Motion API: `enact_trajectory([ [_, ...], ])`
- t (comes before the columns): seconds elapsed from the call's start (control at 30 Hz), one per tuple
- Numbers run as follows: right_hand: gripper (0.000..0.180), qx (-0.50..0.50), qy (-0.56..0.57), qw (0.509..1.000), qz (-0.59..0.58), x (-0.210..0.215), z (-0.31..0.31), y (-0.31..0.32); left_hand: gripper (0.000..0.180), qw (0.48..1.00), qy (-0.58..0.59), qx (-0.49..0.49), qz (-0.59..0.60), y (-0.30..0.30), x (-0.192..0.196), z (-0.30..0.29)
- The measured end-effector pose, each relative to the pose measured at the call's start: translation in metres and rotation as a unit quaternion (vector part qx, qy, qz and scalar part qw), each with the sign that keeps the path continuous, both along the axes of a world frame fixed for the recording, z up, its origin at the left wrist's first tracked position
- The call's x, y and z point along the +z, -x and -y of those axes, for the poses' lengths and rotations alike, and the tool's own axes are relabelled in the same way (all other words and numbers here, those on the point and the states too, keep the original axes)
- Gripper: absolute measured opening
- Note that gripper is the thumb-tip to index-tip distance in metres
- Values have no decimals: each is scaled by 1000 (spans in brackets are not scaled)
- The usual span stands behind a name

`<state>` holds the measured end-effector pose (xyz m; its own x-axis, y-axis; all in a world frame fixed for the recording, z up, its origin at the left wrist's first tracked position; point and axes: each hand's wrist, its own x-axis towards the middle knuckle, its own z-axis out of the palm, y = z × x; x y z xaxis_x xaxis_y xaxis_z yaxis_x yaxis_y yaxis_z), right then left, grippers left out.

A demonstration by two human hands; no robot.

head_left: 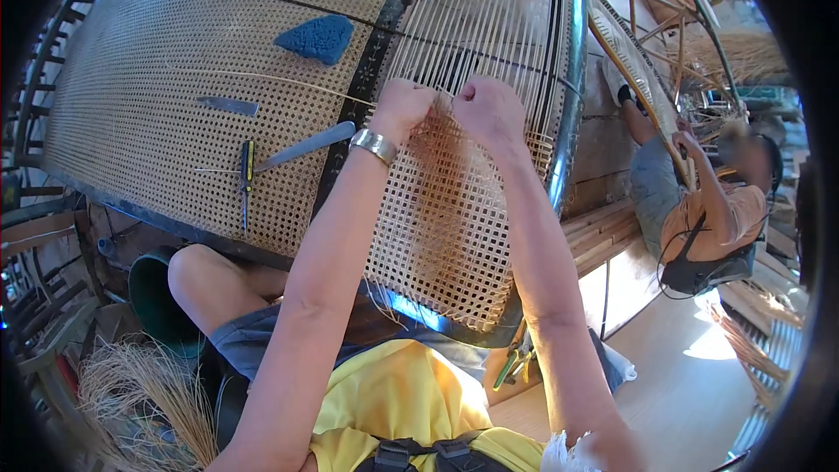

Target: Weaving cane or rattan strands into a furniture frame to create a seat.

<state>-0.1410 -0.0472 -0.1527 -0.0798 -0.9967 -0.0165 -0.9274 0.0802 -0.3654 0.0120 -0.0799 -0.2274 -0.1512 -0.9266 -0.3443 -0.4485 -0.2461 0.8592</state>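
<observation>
We pinch a cane strand (444, 105) at the weaving edge of the half-caned panel (454, 210), the left hand (400, 109) and right hand (489, 112) with fingers closed tight on it. The near half is woven; the far half shows only bare upright strands (489, 26). On the finished panel (175, 79) beside it lie a blue sponge (316, 38), a knife (306, 147) and an awl (246, 170). Another person (708, 210) works at the right.

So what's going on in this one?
A person is weaving cane into a dark frame. Both fists, left hand and right hand, are closed on strands at the edge where the finished mesh meets the bare upright strands. A blue sponge and some tools lie on the completed panel. Another person sits nearby.
</observation>
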Motion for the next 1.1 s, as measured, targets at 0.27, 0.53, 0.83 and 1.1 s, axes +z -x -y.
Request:
enact_trajectory([
  [0.27,14,-28,-15,999,-41,-2,-1,-18,20,991,20,74,-106,-5,-5,-11],
  [0.53,16,-2,-14,999,-35,-2,-1,-9,22,994,72,34,75,1,-1,-5],
  [0.83,16,-3,-15,998,-57,-6,8,-13,22,972,-47,129,-190,-7,-4,-12],
  [1.1,16,-33,-22,998,-56,-8,7,-5,22,975,147,67,155,7,12,-15],
])
